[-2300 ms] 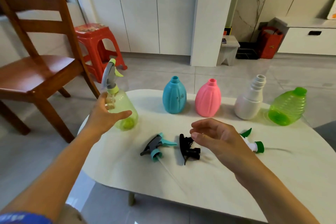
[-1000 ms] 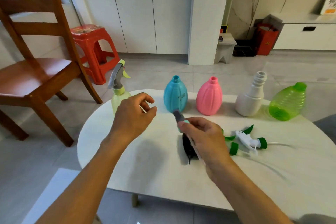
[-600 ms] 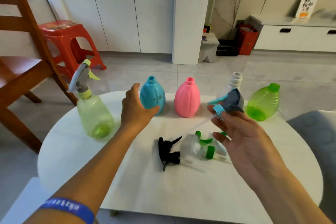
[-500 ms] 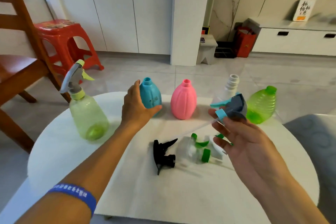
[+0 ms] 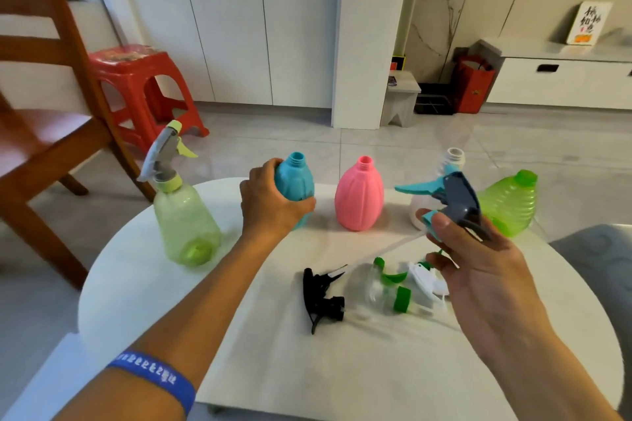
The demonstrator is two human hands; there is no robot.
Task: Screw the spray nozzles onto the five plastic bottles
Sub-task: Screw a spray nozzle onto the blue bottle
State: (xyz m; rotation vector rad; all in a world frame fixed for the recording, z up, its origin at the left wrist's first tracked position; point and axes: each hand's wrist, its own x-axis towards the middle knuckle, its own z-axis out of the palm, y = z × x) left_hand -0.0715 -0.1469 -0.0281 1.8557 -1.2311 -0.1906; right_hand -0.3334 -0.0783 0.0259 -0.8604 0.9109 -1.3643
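My left hand (image 5: 270,205) is wrapped around the blue bottle (image 5: 297,186), which stands upright on the white table (image 5: 239,335) with its neck uncovered. My right hand (image 5: 478,270) holds a grey and teal spray nozzle (image 5: 451,196) in the air, its clear tube trailing down to the left. A pale green bottle (image 5: 184,222) with a nozzle fitted stands at the left. The pink bottle (image 5: 359,196), the white bottle (image 5: 453,161) and the bright green bottle (image 5: 509,205) stand in a row, without nozzles. A black nozzle (image 5: 321,301) and green and white nozzles (image 5: 400,287) lie on the table.
A wooden chair (image 5: 51,120) and a red plastic stool (image 5: 136,92) stand left of the table. White cupboards (image 5: 239,20) and a low drawer unit (image 5: 561,79) line the far wall. A grey cushion (image 5: 602,260) sits at the right edge.
My left hand let go of the pale green bottle, moved right and closed on the blue bottle. My right hand picked the grey and teal nozzle off the table and lifted it.
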